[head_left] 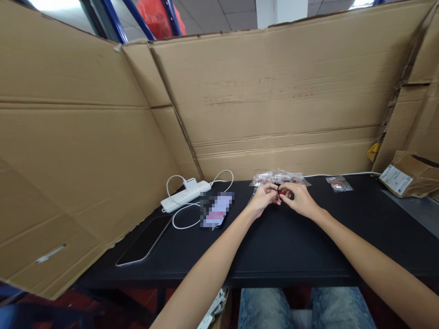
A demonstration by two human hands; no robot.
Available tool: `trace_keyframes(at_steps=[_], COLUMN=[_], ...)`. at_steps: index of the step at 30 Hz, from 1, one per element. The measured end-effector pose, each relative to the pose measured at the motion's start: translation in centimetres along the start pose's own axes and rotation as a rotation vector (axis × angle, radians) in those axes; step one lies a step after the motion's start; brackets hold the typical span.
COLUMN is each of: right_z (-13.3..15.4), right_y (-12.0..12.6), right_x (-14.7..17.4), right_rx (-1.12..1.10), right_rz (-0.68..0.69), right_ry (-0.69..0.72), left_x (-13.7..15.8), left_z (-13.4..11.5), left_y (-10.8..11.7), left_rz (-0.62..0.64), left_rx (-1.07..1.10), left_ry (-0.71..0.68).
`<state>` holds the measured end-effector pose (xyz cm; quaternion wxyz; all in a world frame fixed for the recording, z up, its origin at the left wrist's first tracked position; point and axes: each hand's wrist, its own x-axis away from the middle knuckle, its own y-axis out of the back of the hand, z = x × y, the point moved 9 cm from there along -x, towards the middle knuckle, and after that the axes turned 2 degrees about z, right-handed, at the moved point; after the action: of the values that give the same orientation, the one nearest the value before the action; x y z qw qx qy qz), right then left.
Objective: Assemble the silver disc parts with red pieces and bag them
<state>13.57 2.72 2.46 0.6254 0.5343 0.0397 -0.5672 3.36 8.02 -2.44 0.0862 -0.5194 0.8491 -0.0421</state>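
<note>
A: Where's the piece, and what grip?
B: Small red-and-dark piece (281, 193), dial centre, over the black tabletop (291, 256). Left hand (264, 197) and right hand (301, 198) both pinch it, fingertips nearly together. Firmness: cannot tell.
A: Risks?
B: A slip, I judge. Piece is tiny, mostly hidden by fingers; a loose pinch could drop it. Clear packets (262, 177) with red bits lie at twelve, just beyond the hands; a stray piece could get lost there. Looped white cable (185, 226) at eight, beside the phone (219, 210): a wide left sweep could snag it.
A: Edges, room?
B: Cardboard wall (274, 151) blocks twelve, behind the packets. Lone packet (339, 183) at three, carton (423, 176) well past it. Near edge (291, 282) at six. Best room, I'd say: four to six o'clock.
</note>
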Motion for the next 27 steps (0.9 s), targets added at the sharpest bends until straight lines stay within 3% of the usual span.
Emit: trace_keyframes(at_steps=[13, 27], right_z=[0.4, -1.8], right_y=[0.4, -0.3], right_x=[0.1, 0.2], right_rx=[-0.016, -0.198], right_rz=[-0.058, -0.054], right_ry=[-0.045, -0.165], left_x=[0.3, 0.5], left_z=[-0.2, -0.1], left_y=[-0.2, -0.6], left_rz=[-0.017, 0.05], left_rx=[0.026, 0.025], left_ry=[0.01, 0.016])
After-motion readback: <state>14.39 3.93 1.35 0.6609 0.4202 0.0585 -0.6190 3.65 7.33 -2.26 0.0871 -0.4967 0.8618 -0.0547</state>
